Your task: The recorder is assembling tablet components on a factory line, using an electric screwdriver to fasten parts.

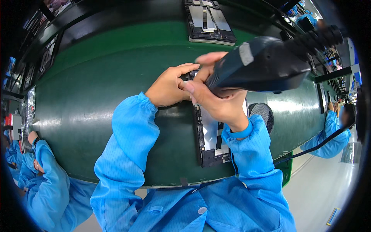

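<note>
In front of me an opened tablet (210, 129) lies on the green table, its silver inside and black frame showing. My left hand (167, 87) curls over its far left corner, with thumb and fingers closed there. Close beside it, my right hand (226, 110) is over the tablet's far part, thumb and fingers bent toward the left fingers, one finger blurred. A large dark device (262, 67) with a ribbed neck covers much of the right hand. I cannot tell whether that hand grips the device or something small beneath it.
Another opened tablet (210, 21) lies at the table's far side. A round grey perforated piece (261, 116) sits right of my right wrist. A green bin (286, 172) is below the table's right edge, near a black cable (320, 145). Co-workers in blue sit left (54, 185) and right (328, 133).
</note>
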`<state>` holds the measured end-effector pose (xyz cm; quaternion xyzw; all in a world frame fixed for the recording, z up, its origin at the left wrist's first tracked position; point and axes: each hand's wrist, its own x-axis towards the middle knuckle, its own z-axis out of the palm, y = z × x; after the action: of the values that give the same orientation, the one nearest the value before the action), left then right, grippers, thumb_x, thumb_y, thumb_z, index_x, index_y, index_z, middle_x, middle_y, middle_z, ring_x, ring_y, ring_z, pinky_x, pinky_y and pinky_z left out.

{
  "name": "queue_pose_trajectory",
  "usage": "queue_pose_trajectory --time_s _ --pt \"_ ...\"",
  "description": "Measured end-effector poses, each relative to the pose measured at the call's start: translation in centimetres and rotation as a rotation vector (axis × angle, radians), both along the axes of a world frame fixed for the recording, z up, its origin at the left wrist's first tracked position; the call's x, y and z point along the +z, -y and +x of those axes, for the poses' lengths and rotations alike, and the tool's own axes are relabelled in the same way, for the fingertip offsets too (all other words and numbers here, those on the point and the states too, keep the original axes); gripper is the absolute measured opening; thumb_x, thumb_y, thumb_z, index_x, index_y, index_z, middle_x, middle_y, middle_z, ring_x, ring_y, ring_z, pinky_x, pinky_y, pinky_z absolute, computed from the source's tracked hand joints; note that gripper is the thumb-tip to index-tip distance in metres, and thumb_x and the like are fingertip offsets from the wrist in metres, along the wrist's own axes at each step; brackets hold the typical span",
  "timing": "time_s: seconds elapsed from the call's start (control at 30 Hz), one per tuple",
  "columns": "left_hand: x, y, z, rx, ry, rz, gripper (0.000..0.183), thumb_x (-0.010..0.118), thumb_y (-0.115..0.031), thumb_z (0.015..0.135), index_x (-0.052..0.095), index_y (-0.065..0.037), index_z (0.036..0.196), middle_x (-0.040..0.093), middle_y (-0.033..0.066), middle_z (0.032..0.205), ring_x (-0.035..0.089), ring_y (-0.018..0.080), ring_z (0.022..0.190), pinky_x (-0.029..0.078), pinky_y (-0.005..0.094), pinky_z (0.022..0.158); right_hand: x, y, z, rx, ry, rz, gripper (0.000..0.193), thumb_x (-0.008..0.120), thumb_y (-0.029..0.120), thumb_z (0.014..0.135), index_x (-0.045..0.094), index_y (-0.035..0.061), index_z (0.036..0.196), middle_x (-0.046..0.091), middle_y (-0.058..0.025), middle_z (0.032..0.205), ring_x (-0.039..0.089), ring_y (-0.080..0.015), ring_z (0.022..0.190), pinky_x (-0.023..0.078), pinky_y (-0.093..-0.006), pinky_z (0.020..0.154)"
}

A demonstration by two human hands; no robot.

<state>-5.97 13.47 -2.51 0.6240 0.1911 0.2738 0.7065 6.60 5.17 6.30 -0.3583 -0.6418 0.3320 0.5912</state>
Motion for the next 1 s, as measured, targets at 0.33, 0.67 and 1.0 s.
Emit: queue_pose_trajectory --time_s 0.33,0.67,1.0 --pt "1.4 0.0 -0.2 0.036 -0.156 0.203 0.072 0.068 0.011 0.065 0.039 0.006 0.131 0.041 0.0166 0.134 0.062 0.0115 0.074 0.052 0.0225 0.063 0.4 0.0 0.5 0.062 0.085 0.076 0.037 0.061 -0.012 0.075 0.040 -0.0001 0.104 0.055 -0.0079 0.062 0.056 -0.0116 0.054 0.045 -0.0231 0.050" --pt "1.0 -0.1 -0.4 0.018 -0.142 0.183 0.074 0.071 0.007 0.064 0.040 0.004 0.131 0.036 0.0162 0.138 0.059 0.0103 0.066 0.049 0.0219 0.056 0.5 0.0 0.5 0.057 0.121 0.038 0.040 0.057 -0.016 0.074 0.036 0.0023 0.101 0.053 -0.0081 0.064 0.056 -0.0138 0.055 0.048 -0.0272 0.053" --pt "0.9 -0.2 -0.4 0.014 -0.169 0.253 0.074 0.073 0.003 0.063 0.042 0.003 0.130 0.038 0.0152 0.135 0.059 0.0108 0.063 0.049 0.0223 0.055 0.6 -0.4 1.2 0.055 0.261 0.051 0.040 0.060 -0.013 0.074 0.034 0.0030 0.101 0.055 -0.0098 0.064 0.056 -0.0142 0.054 0.048 -0.0268 0.053"
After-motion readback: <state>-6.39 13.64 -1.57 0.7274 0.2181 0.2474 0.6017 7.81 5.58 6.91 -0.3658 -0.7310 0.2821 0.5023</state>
